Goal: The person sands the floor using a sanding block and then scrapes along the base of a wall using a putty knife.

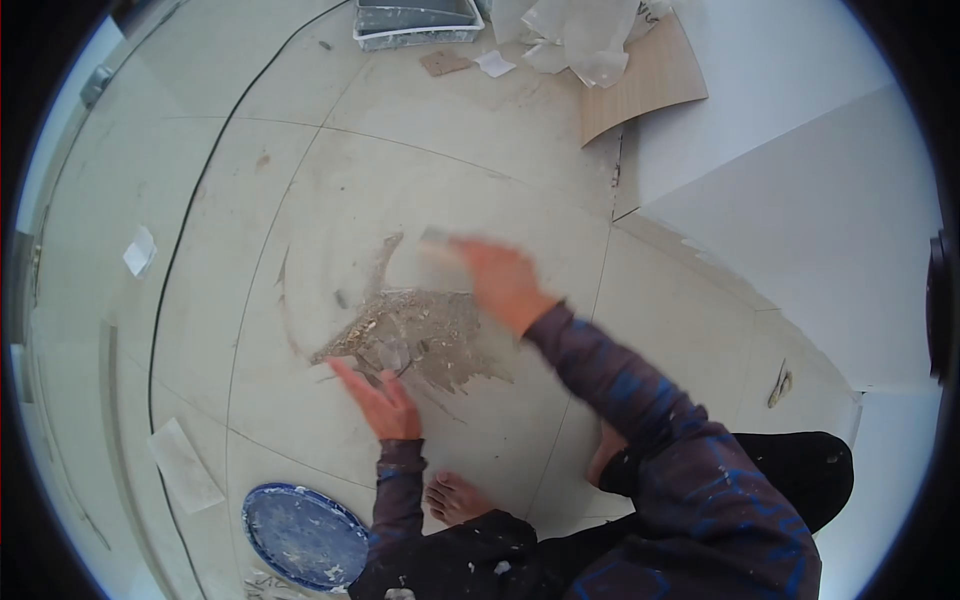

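Note:
On the pale tiled floor lies a patch of grey-brown dust and debris [430, 325], with small loose chips in it. My right hand [505, 285] is closed over the patch's upper right side, blurred by motion. A flat, greyish, scraper-like tool [437, 240] sticks out from its fingers; its exact kind is smeared. My left hand [385, 405] reaches to the lower left edge of the debris, fingers stretched out and thumb apart. Beside its fingertips shows a small pale flat piece; whether they touch it I cannot tell.
A blue lid [305, 537] with dried white smears lies at lower left. A dark cable [190, 215] runs down the left floor. Crumpled sheets [585, 40], a curved wood-look panel [650, 85] and a tray [415, 38] are at the top. A white boxed structure [790, 220] stands right.

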`<state>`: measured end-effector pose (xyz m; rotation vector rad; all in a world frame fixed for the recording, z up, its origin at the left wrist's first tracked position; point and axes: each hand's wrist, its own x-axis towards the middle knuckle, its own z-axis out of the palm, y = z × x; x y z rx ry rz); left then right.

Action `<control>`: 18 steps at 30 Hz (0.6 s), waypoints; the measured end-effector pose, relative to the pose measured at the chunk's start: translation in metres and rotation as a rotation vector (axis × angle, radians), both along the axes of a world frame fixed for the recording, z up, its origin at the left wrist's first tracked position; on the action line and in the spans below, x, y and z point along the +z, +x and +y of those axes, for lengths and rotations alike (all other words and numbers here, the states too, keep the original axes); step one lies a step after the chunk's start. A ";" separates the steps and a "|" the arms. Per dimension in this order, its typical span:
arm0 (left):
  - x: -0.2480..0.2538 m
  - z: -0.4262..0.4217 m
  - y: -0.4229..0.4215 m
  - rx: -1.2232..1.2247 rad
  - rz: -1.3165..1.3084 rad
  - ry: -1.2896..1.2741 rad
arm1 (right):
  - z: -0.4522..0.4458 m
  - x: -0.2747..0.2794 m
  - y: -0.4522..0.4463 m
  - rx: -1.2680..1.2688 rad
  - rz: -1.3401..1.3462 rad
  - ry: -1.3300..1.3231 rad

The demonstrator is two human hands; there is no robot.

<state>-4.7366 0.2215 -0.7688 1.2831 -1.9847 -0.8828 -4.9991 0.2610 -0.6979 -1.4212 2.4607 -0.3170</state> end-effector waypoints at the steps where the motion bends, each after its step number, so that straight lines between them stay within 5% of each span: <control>1: -0.003 -0.006 0.014 0.030 -0.050 -0.011 | -0.007 0.003 -0.044 -0.103 0.032 0.036; 4: -0.016 -0.044 0.056 0.188 -0.254 -0.103 | -0.027 0.025 -0.145 -0.365 0.057 0.089; 7: -0.031 -0.086 0.078 0.345 -0.297 -0.146 | -0.044 -0.015 -0.203 -0.375 0.197 0.017; 18: -0.037 -0.028 -0.020 0.111 -0.346 -0.133 | -0.044 -0.008 0.024 0.196 -0.032 0.058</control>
